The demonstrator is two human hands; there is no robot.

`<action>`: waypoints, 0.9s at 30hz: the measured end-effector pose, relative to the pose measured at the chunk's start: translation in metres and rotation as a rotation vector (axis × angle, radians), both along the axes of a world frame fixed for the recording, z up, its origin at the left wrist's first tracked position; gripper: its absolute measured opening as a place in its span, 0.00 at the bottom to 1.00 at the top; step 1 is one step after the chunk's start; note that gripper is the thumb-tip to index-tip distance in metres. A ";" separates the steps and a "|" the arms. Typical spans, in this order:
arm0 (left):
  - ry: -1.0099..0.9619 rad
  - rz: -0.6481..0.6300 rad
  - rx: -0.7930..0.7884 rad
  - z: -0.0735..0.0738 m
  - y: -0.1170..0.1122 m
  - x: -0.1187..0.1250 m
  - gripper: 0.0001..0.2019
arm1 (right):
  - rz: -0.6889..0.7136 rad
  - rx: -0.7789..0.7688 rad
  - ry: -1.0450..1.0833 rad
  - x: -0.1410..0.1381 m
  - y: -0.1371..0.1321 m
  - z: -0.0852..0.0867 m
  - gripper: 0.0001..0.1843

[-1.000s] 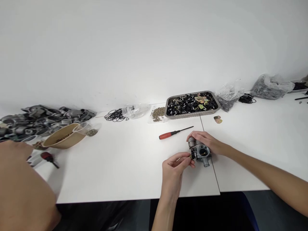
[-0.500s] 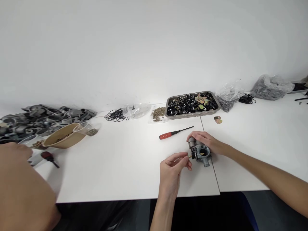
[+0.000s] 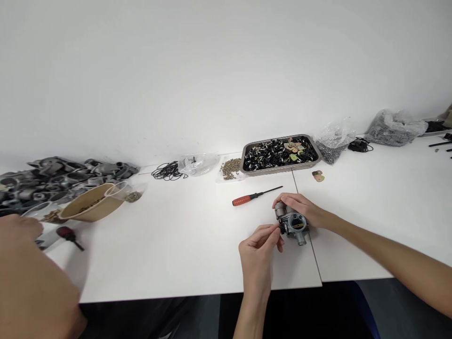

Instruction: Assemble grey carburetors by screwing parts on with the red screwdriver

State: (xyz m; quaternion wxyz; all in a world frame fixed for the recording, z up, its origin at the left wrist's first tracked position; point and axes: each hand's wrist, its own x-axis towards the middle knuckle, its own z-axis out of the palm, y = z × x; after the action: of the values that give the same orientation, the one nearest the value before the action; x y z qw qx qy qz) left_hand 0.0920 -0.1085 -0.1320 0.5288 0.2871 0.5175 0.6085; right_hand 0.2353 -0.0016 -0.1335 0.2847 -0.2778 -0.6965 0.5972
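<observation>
Position: carburettor (image 3: 291,227) sits between the two hands, low over the white table (image 3: 158,245), mostly left of the table seam (image 3: 314,254); cannot tell whether its underside rests on the surface or hangs slightly clear.

Key relation: black side fitting (image 3: 283,229) faces left, straight towards the left hand (image 3: 259,242), so that hand is the nearer one to it. Fitting's axis runs roughly left to right, and a brass-coloured strip (image 3: 298,226) shows across the open bore almost in line with it. Bore opens towards the wearer; short spout (image 3: 301,240) points at the near table edge.

Grip, left: thumb and forefinger pinched together at the outer end of the fitting, from its left; fingertips cover whatever small part lies between them.

Grip, right: right hand (image 3: 305,207) is wrapped over the body's far, right side, clasping it, fingers reaching beside the upright cylinder (image 3: 280,208).

Nearby: red-handled screwdriver (image 3: 247,199) lies beyond the left hand, shaft tip towards the right hand, touching neither
</observation>
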 end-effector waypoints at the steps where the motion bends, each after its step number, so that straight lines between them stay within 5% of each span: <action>1: 0.037 0.019 0.008 0.000 -0.001 0.002 0.10 | -0.014 -0.004 0.006 0.000 0.000 -0.001 0.23; 7: 0.216 0.152 0.056 -0.005 -0.006 0.014 0.09 | -0.051 -0.045 -0.003 -0.001 -0.001 0.000 0.25; 27: 0.243 0.142 0.009 0.003 -0.013 0.018 0.09 | -0.016 -0.036 -0.014 0.001 -0.002 0.004 0.23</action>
State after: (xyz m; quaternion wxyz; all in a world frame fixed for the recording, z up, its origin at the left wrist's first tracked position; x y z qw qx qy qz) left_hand 0.1104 -0.1217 -0.1292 0.4165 0.3240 0.5940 0.6073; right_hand 0.2361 -0.0039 -0.1294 0.2793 -0.2926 -0.6856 0.6052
